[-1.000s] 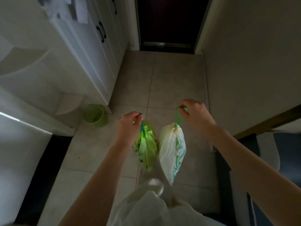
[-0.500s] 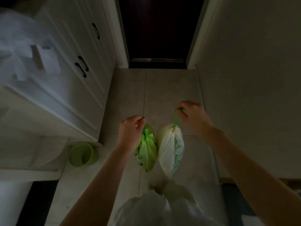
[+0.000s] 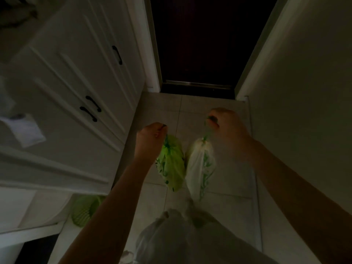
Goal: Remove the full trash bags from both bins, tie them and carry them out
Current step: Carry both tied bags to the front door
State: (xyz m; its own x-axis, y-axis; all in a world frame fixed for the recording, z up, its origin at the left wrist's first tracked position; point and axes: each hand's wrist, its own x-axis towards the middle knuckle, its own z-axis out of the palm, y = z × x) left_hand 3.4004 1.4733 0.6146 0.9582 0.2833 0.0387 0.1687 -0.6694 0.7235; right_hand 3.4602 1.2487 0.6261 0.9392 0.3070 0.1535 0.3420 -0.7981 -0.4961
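Note:
Two tied trash bags hang in front of me over the tiled floor. My left hand (image 3: 150,139) grips the knotted top of the green bag (image 3: 171,164). My right hand (image 3: 226,123) pinches the green drawstring of the white bag (image 3: 200,168), which has a green leaf print. The bags hang side by side and touch. A small green bin (image 3: 85,210) stands on the floor at lower left, partly hidden by my left forearm.
White cabinets with black handles (image 3: 89,109) line the left side. A plain wall (image 3: 304,92) runs along the right. A dark door (image 3: 202,40) with a metal threshold closes the narrow hallway ahead. My light-coloured trousers fill the bottom centre.
I have walked forward down the hallway: the door is closer and larger, the cabinets and green bin slid back toward me. Both hands still carry the bags the same way.

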